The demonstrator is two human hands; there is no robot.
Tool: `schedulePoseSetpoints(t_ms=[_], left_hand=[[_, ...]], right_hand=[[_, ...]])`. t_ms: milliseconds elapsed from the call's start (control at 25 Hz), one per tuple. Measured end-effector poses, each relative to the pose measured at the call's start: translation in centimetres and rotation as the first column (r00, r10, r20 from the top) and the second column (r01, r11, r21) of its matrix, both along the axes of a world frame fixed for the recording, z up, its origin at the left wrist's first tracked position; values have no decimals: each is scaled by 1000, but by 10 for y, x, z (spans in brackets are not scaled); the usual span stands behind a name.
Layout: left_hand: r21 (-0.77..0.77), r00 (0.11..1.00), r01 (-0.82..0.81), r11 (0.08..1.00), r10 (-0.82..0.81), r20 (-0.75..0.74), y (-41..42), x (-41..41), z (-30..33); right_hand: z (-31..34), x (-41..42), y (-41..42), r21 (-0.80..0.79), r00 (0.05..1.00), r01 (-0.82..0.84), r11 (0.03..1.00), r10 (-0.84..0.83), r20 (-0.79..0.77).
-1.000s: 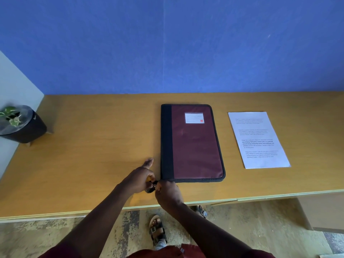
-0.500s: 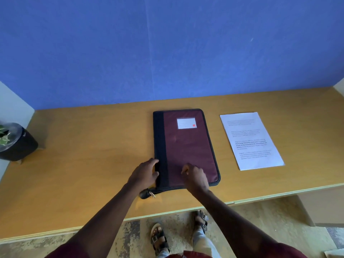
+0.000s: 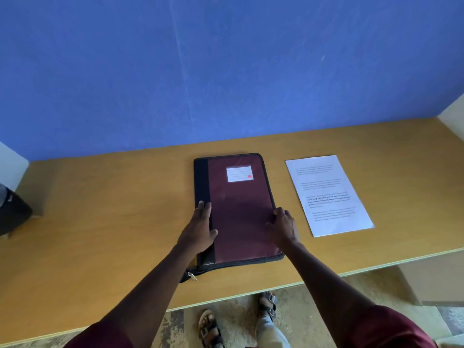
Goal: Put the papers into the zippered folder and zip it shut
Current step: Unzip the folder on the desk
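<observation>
Maroon zippered folder (image 3: 238,209) lies flat, mid-desk (image 3: 100,222), cover down. Left hand (image 3: 199,229) rests flat on its dark spine side, fingers straight. Right hand (image 3: 283,227) at folder's 3 o'clock edge, fingers curled over the rim, gripping it. Zipper pull (image 3: 192,276) at folder's 7 o'clock corner. Papers (image 3: 327,194) just beside, 3 o'clock, apart from folder

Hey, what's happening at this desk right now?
A person stands at a wooden desk with both hands on a maroon zippered folder. The left hand rests along its dark spine side, and the right hand is at its right edge. The cover lies flat, and the zipper pull sits at the near left corner. The papers lie on the desk to the right, not yet inside.
</observation>
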State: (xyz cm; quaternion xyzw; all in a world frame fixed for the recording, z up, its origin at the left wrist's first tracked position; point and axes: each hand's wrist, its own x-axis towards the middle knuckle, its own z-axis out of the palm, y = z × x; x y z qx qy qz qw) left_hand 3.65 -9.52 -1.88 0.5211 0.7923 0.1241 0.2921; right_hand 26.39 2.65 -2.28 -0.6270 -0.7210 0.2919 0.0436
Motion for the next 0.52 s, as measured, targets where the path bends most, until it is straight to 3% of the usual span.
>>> schedulePoseSetpoints(t_ms=[280,520], left_hand=[[23,1000,19,1000,-19,13,16,9,14],[179,996,77,981,-84,34,46,26,57]], right_hand=[[6,-1,10,-28,984,99,995,-102,-147],[42,-8,29,79,970,110,991,-89,-228]])
